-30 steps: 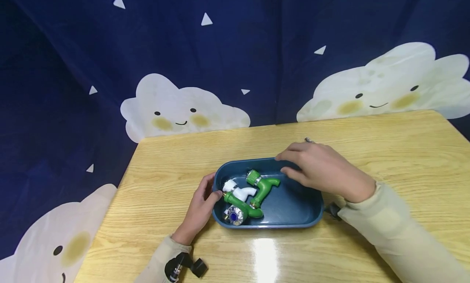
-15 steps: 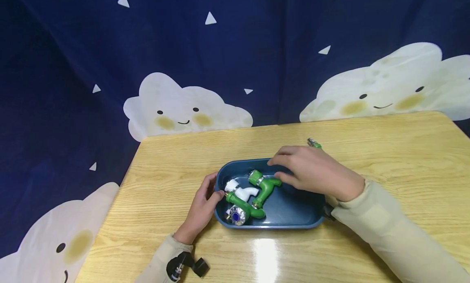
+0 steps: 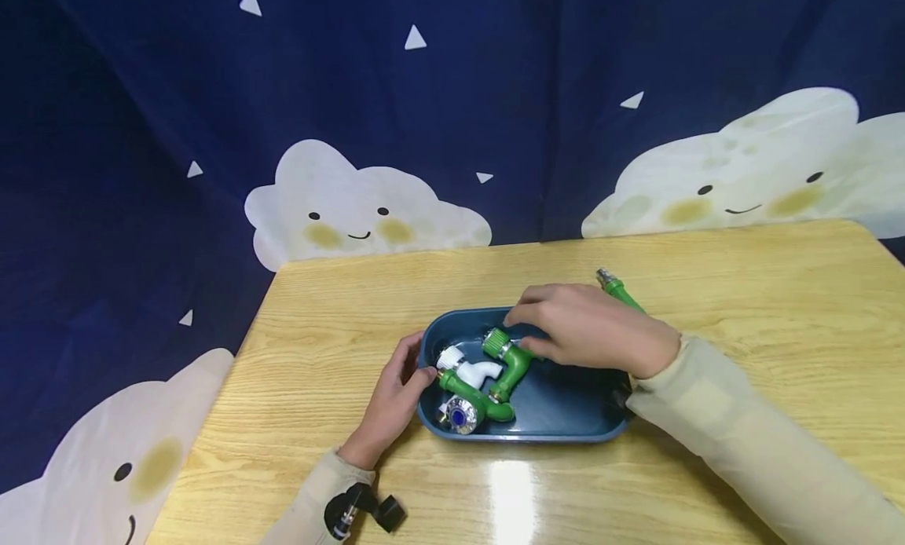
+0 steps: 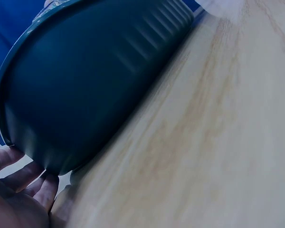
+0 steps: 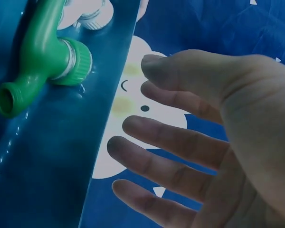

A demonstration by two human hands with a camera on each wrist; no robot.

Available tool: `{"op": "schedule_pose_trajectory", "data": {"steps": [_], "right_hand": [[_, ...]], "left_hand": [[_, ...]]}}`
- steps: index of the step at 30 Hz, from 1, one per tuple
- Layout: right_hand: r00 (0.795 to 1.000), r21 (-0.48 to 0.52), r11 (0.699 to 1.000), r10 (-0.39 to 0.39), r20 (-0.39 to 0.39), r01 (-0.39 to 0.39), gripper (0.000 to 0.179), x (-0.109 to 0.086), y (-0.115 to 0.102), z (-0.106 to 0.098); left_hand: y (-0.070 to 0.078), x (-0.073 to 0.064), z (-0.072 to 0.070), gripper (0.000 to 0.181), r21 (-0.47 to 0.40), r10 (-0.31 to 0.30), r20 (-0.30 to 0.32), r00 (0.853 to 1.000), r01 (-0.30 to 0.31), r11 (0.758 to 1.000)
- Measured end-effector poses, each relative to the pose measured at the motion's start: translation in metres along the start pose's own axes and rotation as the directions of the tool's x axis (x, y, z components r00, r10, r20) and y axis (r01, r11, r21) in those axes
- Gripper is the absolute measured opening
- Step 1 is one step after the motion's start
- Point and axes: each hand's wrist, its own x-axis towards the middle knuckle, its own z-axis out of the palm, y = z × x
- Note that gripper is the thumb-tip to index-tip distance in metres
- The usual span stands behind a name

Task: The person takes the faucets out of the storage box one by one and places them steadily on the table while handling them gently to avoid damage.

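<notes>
1. Blue bin (image 3: 558, 413): oblong, round-cornered; gripped at nine o'clock by the left hand (image 3: 390, 392).
2. Green-knobbed tap (image 3: 518, 364): glossy green body, ribbed knob, silvery collar; laid inside, toward eleven o'clock.
3. Right hand (image 3: 590, 325): nothing grasped; fingers extended over the bin's one o'clock side, near that tap.
4. White tap (image 3: 477, 372) seen at ten, blue-capped green tap (image 3: 479, 401) at eight.

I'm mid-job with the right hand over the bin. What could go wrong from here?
The blue-capped green tap overlaps the white tap in the bin, so lifting the white one might drag it along.

The right hand hides part of the green-knobbed tap; a blind grasp could slip.

The right arm partly covers another green tap on the table and might bump it.
</notes>
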Motion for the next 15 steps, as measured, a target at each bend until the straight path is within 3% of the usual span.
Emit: {"op": "schedule_pose_trajectory", "data": {"steps": [15], "right_hand": [[0.989, 0.043, 0.999, 0.008, 0.145, -0.014, 0.031, 0.011, -0.004, 0.018]], "left_hand": [[0.000, 0.000, 0.000, 0.048, -0.015, -0.006, 0.006, 1.000, 0.006, 1.000]]}}
